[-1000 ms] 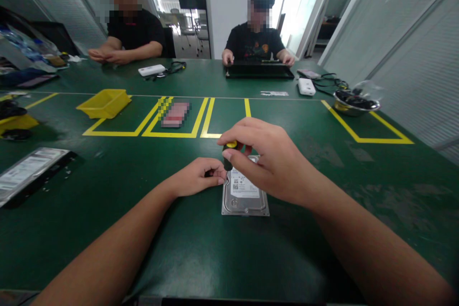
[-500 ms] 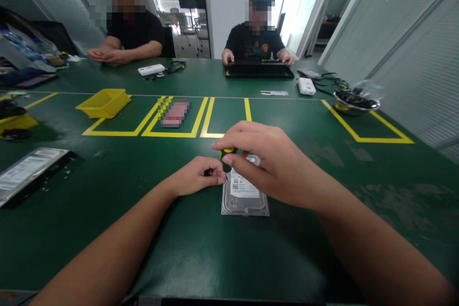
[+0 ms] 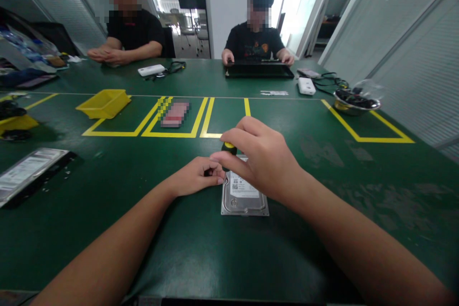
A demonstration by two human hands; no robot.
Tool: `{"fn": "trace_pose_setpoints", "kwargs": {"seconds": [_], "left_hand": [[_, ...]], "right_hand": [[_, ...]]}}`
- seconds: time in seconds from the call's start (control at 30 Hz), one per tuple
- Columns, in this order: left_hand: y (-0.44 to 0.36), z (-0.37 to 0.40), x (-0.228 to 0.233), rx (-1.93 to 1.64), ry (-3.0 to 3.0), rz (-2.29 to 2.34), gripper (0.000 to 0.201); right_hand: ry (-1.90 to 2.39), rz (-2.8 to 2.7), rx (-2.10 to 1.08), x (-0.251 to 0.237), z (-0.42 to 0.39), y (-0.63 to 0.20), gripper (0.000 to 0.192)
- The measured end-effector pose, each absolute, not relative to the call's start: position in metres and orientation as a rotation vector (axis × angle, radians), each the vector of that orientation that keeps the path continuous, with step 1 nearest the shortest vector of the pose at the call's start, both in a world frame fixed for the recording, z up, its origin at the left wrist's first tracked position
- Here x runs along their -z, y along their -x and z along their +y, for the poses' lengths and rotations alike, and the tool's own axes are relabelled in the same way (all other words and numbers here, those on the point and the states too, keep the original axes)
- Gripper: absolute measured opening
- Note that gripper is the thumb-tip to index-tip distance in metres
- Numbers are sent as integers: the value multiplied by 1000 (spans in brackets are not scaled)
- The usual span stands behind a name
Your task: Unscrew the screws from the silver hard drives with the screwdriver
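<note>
The right hand gripped the black-and-yellow screwdriver; since half a second earlier, its thumb had shifted forward across the handle. The left hand touched the left edge of the hard drive; whether it pinched, I could not tell. The drive lay unmoved on the green desk, which carried yellow tape. Beyond sat two people, before a pale wall.

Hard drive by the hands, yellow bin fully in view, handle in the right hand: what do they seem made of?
Hard drive: apparently metal, dull silver sheen around the white label. Yellow bin: probably smooth plastic, even in colour, thin-walled. Handle: likely plastic or rubber, dark with yellow top; mostly covered, finish unclear.
</note>
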State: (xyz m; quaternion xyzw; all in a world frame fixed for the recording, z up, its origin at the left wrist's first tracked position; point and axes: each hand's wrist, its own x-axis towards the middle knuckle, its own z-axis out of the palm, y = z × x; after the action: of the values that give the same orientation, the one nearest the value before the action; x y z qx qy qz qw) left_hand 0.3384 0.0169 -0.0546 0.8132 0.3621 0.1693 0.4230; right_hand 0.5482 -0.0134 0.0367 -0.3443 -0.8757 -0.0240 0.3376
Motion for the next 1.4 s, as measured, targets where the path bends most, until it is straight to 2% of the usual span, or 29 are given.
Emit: {"fn": "trace_pose_setpoints", "kwargs": {"seconds": [0.17, 0.4, 0.63, 1.23, 1.4], "left_hand": [[-339, 16, 53, -405, -2059, 927, 17], [-340, 16, 52, -382, -2013, 928, 14], [-337, 19, 58, -431, -1985, 850, 15], [-336, 21, 60, -408, -1974, 831, 16], [-336, 20, 61, -409, -2008, 854, 19]], "right_hand": [[907, -2266, 102, -31, -15, -544, 45], [993, -2317, 38, -38, -22, -544, 41], [957, -2293, -123, -45, -26, -546, 27], [686, -2273, -317, -51, -19, -556, 33], [676, -2256, -368, -51, -18, -555, 15]]}}
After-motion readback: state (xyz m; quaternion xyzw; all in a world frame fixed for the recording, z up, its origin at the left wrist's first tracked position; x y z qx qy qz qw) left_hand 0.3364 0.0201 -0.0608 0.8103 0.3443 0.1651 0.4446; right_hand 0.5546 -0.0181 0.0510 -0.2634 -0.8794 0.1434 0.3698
